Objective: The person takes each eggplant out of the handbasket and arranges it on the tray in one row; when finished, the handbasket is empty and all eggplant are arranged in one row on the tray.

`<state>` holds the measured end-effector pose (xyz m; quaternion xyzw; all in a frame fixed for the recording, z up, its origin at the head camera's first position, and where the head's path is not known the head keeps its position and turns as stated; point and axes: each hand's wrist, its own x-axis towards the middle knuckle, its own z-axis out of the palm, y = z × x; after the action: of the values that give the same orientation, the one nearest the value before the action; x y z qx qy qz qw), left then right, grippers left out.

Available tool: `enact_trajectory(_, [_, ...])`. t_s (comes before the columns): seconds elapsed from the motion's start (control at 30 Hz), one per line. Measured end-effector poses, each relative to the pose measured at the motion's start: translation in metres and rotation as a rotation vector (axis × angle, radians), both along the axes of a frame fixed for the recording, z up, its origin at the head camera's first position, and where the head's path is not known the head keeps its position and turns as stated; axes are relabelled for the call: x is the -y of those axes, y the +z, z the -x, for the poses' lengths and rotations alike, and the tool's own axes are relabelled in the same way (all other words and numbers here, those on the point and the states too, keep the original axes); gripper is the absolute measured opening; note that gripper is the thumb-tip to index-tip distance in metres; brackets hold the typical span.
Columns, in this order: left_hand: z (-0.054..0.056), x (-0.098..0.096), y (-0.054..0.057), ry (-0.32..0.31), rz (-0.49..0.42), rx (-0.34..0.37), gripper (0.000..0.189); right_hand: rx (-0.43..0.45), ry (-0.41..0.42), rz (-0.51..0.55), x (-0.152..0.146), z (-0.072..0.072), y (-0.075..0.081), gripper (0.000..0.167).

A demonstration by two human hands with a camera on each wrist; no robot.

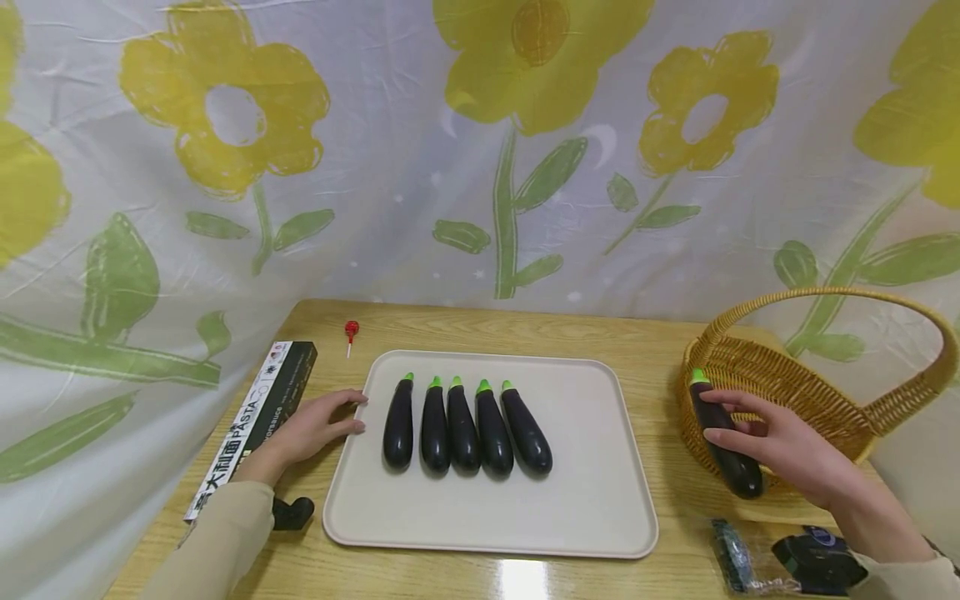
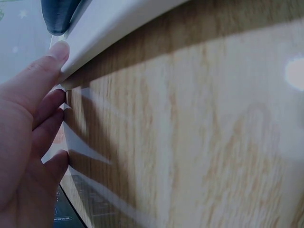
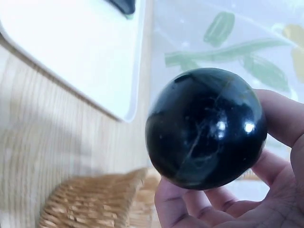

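My right hand (image 1: 780, 437) holds an eggplant (image 1: 723, 442), dark purple with a green stem end, at the left rim of the wicker basket (image 1: 862, 417). In the right wrist view its round glossy bottom (image 3: 206, 128) faces the camera, thumb and fingers around it. The left hand (image 1: 318, 425) rests at the left edge of the cream tray (image 1: 585, 508); in the left wrist view its thumb (image 2: 59, 50) touches the rim. Several more eggplants (image 1: 463, 429) lie side by side on the tray, stem ends away from me.
A pasta box (image 1: 255, 425) lies left of the tray, with a small black object (image 1: 292, 513) near the left sleeve. Behind the tray is a red lollipop (image 1: 351, 329). A clear and black package (image 1: 795, 558) lies in front of the basket. A flowered cloth (image 1: 390, 167) hangs behind the table.
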<state>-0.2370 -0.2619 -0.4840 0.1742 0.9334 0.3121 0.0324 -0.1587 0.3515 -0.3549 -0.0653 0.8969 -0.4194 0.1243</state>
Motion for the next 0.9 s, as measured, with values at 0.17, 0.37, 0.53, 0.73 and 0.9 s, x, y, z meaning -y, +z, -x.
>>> enact_trajectory(0.17, [0.000, 0.000, 0.000, 0.002, 0.005, 0.003, 0.042, -0.025, 0.024, -0.001, 0.015, 0.000, -0.001, 0.057])
enact_trajectory(0.37, [0.000, 0.000, 0.000, 0.002, 0.011, 0.006, 0.042, 0.043, 0.045, 0.099, 0.036, 0.007, -0.012, 0.060])
enact_trajectory(0.53, [0.001, 0.000, 0.000, 0.005, 0.009, 0.011, 0.043, 0.046, 0.060, 0.161, 0.055, 0.017, -0.026, 0.060])
enact_trajectory(0.73, [0.001, 0.001, -0.001, 0.007, 0.015, 0.010, 0.044, 0.035, 0.035, 0.180, 0.085, 0.031, -0.043, 0.059])
enact_trajectory(0.9, [0.000, 0.001, 0.000, 0.005, 0.010, 0.006, 0.043, 0.005, 0.039, 0.185, 0.107, 0.043, -0.058, 0.054])
